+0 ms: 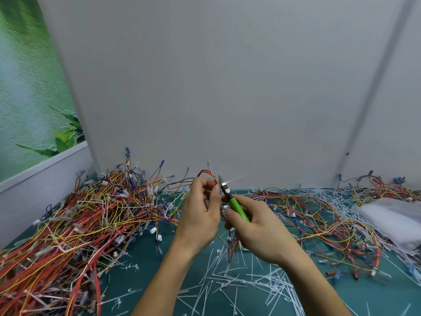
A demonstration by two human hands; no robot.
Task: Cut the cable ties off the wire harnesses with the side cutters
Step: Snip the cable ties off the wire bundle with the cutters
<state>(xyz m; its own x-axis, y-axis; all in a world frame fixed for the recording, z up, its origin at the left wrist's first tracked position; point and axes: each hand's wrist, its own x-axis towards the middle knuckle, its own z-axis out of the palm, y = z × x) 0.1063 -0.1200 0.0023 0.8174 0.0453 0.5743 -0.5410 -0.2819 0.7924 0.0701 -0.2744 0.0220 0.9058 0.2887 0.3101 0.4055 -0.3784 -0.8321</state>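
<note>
My left hand point(200, 210) grips a small wire harness point(208, 175) of red, orange and yellow wires, looped above my fingers and trailing down below both hands. My right hand point(257, 226) holds the green-handled side cutters point(230, 198), jaws pointing up beside the harness loop. A white cable tie point(238, 178) sticks out to the right from the harness at the cutter's tip. Whether the jaws touch the tie cannot be told.
A large tangled pile of harnesses point(79, 215) covers the left of the green mat point(145, 265). More harnesses point(319, 215) lie at the right, with a white plastic bag point(391, 220). Several cut cable ties point(239, 281) litter the mat in front. A grey wall stands behind.
</note>
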